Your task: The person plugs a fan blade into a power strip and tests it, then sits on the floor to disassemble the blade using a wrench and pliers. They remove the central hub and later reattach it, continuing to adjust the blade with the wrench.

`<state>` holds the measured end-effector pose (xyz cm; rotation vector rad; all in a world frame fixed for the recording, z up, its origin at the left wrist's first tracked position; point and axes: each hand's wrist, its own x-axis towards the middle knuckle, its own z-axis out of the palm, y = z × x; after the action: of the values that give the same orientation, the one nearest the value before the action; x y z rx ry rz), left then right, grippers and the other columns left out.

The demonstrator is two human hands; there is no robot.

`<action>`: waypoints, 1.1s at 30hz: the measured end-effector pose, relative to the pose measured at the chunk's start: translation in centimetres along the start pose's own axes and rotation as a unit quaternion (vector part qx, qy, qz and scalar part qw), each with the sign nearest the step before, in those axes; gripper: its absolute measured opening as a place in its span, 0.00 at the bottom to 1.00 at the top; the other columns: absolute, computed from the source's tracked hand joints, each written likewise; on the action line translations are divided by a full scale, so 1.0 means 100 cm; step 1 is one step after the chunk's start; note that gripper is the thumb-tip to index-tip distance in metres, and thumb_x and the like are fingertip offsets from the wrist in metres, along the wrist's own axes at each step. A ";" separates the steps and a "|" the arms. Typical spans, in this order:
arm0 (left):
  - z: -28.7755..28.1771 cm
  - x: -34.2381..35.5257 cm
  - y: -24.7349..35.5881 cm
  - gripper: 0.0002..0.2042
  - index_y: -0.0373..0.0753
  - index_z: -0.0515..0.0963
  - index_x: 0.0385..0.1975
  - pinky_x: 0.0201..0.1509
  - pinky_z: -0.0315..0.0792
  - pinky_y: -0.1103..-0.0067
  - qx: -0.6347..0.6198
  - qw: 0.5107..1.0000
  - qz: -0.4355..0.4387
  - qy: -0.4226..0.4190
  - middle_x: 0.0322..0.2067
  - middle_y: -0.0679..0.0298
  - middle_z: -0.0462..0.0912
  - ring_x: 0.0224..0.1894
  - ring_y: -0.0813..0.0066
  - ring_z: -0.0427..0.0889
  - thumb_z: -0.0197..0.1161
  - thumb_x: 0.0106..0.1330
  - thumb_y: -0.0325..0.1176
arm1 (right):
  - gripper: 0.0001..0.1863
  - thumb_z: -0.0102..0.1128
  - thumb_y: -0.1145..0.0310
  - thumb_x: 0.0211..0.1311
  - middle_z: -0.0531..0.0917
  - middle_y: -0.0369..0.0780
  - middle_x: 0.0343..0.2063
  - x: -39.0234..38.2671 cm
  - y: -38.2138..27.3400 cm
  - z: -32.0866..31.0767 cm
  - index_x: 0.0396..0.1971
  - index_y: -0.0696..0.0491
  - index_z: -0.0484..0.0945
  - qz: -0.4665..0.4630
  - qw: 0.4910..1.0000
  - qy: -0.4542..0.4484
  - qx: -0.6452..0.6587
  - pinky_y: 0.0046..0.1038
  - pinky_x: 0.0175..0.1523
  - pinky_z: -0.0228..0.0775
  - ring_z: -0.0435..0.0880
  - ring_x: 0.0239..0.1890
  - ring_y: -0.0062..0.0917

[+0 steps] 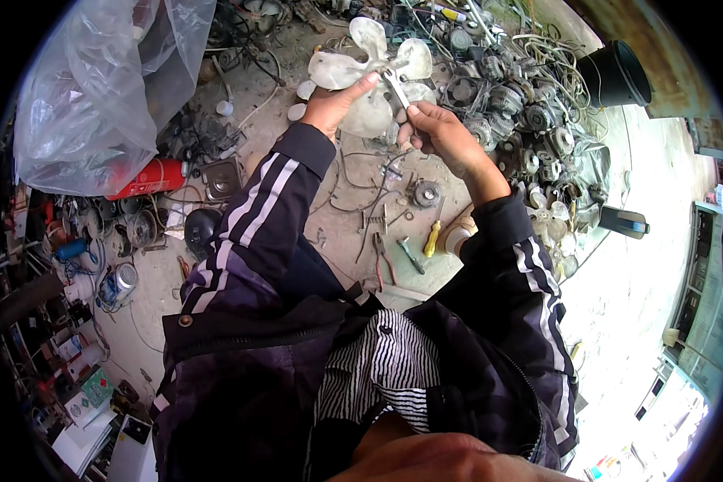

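A whitish fan blade [371,112] with several rounded petals is held up over the floor ahead of me. My left hand [331,106] grips it from the left, the thumb pressed near its hub. In my right hand [442,135] is a silver wrench [396,88], its head set at the hub of the fan blade. The fingers are closed around the wrench's near end. What lies behind the blade is hidden.
Below my hands lie a yellow-handled screwdriver [432,238], red-handled pliers [385,263] and a small hammer-like tool [411,255]. Motor parts [506,100] are heaped at the right, near a black bucket [618,74]. A plastic bag [96,96] and a red cylinder [154,177] stand left.
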<state>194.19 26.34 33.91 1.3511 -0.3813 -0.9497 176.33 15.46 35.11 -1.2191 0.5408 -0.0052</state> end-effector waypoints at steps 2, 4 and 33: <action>0.000 0.000 -0.005 0.30 0.35 0.71 0.51 0.53 0.69 0.76 -0.003 1.000 -0.008 0.005 0.47 0.62 0.77 0.49 0.72 0.75 0.75 0.49 0.39 | 0.13 0.43 0.59 0.71 0.80 0.32 0.26 -0.001 0.000 0.008 0.37 0.50 0.74 0.021 1.000 0.010 0.011 0.12 0.25 0.53 0.67 0.23 0.09; 0.001 0.000 -0.008 0.31 0.35 0.71 0.51 0.54 0.69 0.76 -0.003 1.000 0.001 0.009 0.47 0.61 0.77 0.49 0.72 0.75 0.75 0.49 0.39 | 0.13 0.45 0.59 0.70 0.81 0.33 0.27 -0.003 0.001 0.011 0.37 0.51 0.74 0.032 0.999 0.005 0.042 0.11 0.25 0.54 0.69 0.24 0.09; -0.014 -0.005 0.005 0.27 0.35 0.75 0.43 0.49 0.71 0.77 0.270 0.951 0.104 -0.107 0.38 0.63 0.81 0.42 0.74 0.78 0.76 0.46 0.42 | 0.14 0.51 0.60 0.68 0.66 0.25 0.16 -0.019 -0.022 -0.043 0.28 0.54 0.78 -0.071 0.919 0.061 -0.384 0.16 0.25 0.50 0.59 0.19 0.09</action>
<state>195.08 27.61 34.15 1.6594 -0.9867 -0.8464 173.55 11.45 36.79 -2.0371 0.5810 0.0101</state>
